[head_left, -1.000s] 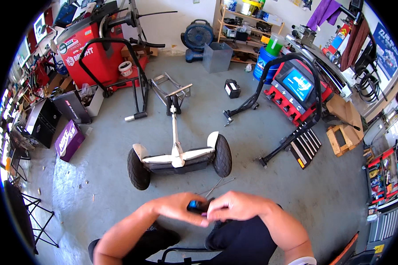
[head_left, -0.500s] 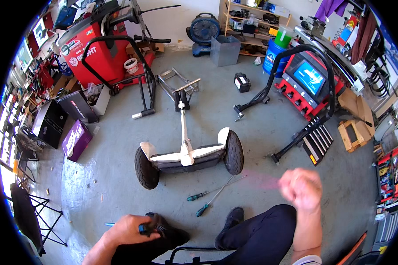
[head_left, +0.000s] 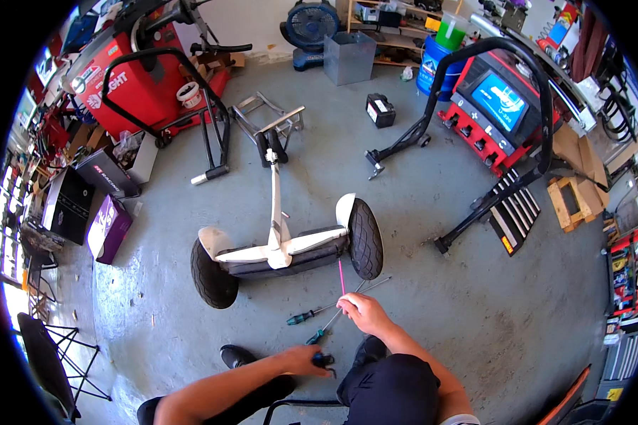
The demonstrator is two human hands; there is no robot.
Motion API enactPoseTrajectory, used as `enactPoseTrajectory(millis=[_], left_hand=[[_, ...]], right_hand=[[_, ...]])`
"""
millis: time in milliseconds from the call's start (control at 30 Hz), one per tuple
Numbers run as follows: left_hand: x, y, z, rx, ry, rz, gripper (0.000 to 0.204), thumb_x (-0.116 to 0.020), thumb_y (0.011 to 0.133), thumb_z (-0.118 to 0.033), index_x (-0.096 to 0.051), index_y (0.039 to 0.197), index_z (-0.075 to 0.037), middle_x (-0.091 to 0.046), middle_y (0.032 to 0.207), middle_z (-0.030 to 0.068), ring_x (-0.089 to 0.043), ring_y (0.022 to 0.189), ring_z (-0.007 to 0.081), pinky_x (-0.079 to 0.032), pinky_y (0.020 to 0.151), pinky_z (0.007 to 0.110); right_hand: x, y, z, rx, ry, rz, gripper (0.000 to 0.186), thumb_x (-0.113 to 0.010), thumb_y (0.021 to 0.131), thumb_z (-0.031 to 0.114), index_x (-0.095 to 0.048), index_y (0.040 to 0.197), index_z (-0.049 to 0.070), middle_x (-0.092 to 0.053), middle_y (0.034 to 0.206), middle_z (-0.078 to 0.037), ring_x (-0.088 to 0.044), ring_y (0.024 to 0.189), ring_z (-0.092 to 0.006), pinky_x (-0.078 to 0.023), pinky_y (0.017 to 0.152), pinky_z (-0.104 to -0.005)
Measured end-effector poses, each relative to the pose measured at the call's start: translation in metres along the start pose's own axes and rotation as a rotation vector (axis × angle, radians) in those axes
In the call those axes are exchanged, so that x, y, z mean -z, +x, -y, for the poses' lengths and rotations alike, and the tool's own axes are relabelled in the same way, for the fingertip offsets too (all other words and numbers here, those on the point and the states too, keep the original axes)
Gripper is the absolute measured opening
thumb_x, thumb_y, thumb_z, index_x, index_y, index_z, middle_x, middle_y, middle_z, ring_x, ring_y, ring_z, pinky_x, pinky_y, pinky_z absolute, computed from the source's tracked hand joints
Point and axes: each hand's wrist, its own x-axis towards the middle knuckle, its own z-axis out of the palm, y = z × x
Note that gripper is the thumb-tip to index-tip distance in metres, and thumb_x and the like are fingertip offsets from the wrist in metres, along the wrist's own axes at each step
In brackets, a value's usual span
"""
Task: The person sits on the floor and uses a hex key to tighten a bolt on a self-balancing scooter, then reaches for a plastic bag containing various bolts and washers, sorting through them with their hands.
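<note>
While the right hand (head_left: 364,313) reaches forward over the grey floor (head_left: 446,304), its fingers pinch one end of a thin pink rod (head_left: 342,278). The rod's far end points at the edge of the white two-wheeled scooter (head_left: 280,256), just beside its right wheel (head_left: 366,239); from where I stand, I can't tell whether it touches. Nearer the knees, the left hand (head_left: 306,361) has its fingers curled around a small dark tool (head_left: 324,360), whose exact kind is hard to make out.

Between the hands and the scooter, two green-handled screwdrivers (head_left: 301,318) lie on the floor, their shafts crossing toward the right wheel. The scooter stands upright on both wheels, its post rising away from the person. Farther off sit a black box (head_left: 381,111), a metal bin (head_left: 349,58) and, to the right, a red machine with a lit screen (head_left: 500,101).
</note>
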Motion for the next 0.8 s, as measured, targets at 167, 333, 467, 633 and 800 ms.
enactPoseTrajectory(millis=[167,333,467,633,800], left_hand=[[-0.094,0.121,0.049,-0.152,0.040,-0.085,0.069,-0.083,0.077,-0.057,-0.061,0.116,-0.004,-0.070,0.108,0.0217,-0.067,0.107,0.0414,-0.051,0.089,0.050],[-0.077,0.134,0.060,-0.108,0.040,0.046,0.067,-0.084,0.078,-0.051,-0.058,0.123,-0.008,-0.071,0.111,0.0199,-0.068,0.107,0.0402,-0.052,0.089,0.050],[-0.061,0.117,0.053,-0.156,0.293,-0.224,0.066,-0.080,0.083,-0.043,-0.054,0.134,-0.010,-0.071,0.111,0.0190,-0.067,0.107,0.0401,-0.052,0.092,0.050],[0.047,0.111,-0.002,0.090,-0.185,-0.584,0.045,-0.070,0.093,-0.026,-0.063,0.134,-0.008,-0.074,0.117,0.0151,-0.070,0.106,0.0371,-0.055,0.095,0.045],[0.114,0.122,-0.043,-0.130,-1.115,-0.786,0.030,-0.069,0.100,-0.023,-0.069,0.120,0.001,-0.076,0.098,0.0075,-0.070,0.089,0.0151,-0.055,0.080,0.031]], right_hand=[[-0.003,0.026,-0.008,0.120,-0.024,0.010,0.013,-0.058,0.103,0.012,-0.065,0.102,0.001,-0.069,0.088,-0.011,-0.068,0.073,-0.0241,-0.054,0.068,-0.0361],[0.003,0.026,-0.005,0.150,-0.048,0.033,0.013,-0.059,0.103,0.012,-0.064,0.102,0.001,-0.069,0.088,-0.012,-0.069,0.075,-0.0273,-0.054,0.069,-0.0378],[0.004,0.028,-0.006,0.130,-0.058,0.018,0.013,-0.059,0.102,0.015,-0.064,0.101,0.002,-0.069,0.089,-0.014,-0.068,0.078,-0.0337,-0.054,0.071,-0.0412],[0.000,0.021,-0.025,0.007,0.089,-0.060,0.018,-0.059,0.105,0.019,-0.066,0.103,0.002,-0.069,0.088,-0.009,-0.067,0.079,-0.0222,-0.053,0.070,-0.0344],[-0.021,0.011,-0.058,-0.293,0.713,-0.090,0.023,-0.057,0.108,0.023,-0.068,0.110,0.003,-0.068,0.091,-0.002,-0.060,0.077,-0.0092,-0.050,0.069,-0.0255]])
